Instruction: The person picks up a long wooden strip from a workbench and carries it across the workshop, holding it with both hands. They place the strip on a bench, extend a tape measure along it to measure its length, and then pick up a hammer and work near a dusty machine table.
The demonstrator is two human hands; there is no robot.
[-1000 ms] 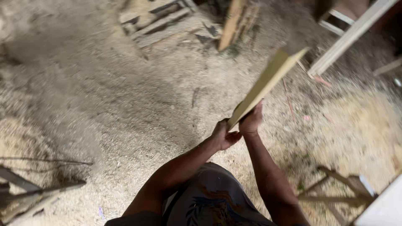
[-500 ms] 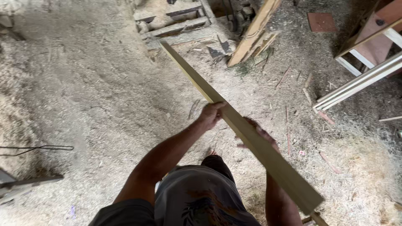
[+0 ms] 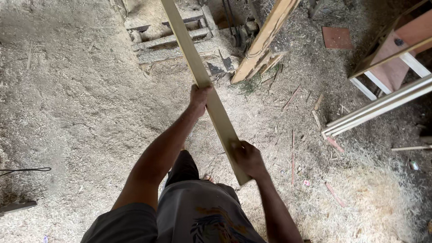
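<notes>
My left hand point(image 3: 198, 96) grips the long pale plank point(image 3: 202, 85) mid-frame, fingers closed round its edge; my right hand point(image 3: 246, 158) clasps its near end, steadying it above the sawdust floor point(image 3: 81, 112).

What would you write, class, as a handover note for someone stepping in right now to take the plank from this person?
Left hand: gripped round the plank partway along, arm stretched forward.
Right hand: holding the plank's near end, close to the body.
Plank: off the ground, running away from the person, far end out of view at the top.
Around: sawdust floor, a leaning beam ahead, white frame to the right.
Done: plank lifted, both hands on it.
Left: it has not been set down anywhere.
</notes>
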